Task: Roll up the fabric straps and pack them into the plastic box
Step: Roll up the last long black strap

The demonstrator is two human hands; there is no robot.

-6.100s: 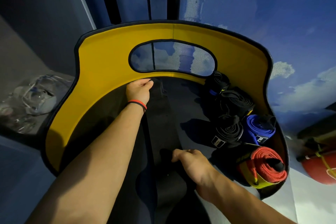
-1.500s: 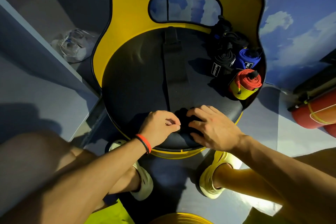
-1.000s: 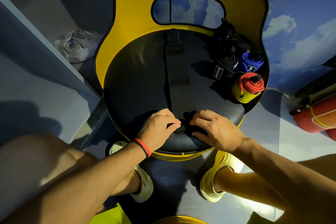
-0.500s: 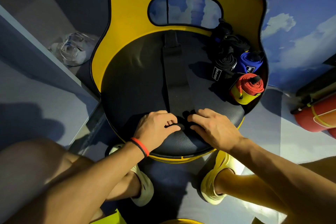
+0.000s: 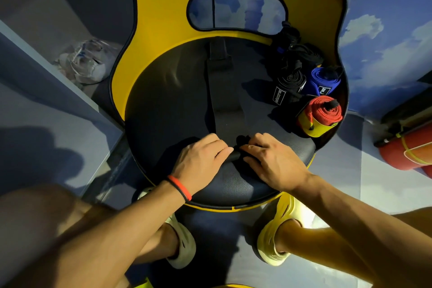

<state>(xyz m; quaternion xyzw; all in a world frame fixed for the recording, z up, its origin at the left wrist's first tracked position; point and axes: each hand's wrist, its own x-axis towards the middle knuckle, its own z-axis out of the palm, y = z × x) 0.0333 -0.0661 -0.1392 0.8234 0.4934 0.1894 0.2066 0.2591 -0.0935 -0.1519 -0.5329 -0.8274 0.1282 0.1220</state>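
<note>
A long black fabric strap (image 5: pixel 222 91) lies flat down the middle of a black round seat (image 5: pixel 168 105) with a yellow backrest (image 5: pixel 163 9). Its near end is rolled into a small coil under my fingers. My left hand (image 5: pixel 201 163) and my right hand (image 5: pixel 273 161) both pinch that coil near the seat's front edge. At the seat's right side lie rolled straps: a red one (image 5: pixel 323 110) on a yellow piece, a blue one (image 5: pixel 325 82) and black ones (image 5: pixel 289 86). No plastic box is clearly seen.
A crumpled clear plastic item (image 5: pixel 86 65) lies on the grey ledge at the left. A red cylinder (image 5: pixel 406 149) lies on the floor at the right. My feet in pale slippers (image 5: pixel 273 238) stand below the seat's front edge.
Six seconds ago my left hand held the strap's far end by the backrest. Since then both hands have met at the near end, and the coil has grown slightly over the last second.
</note>
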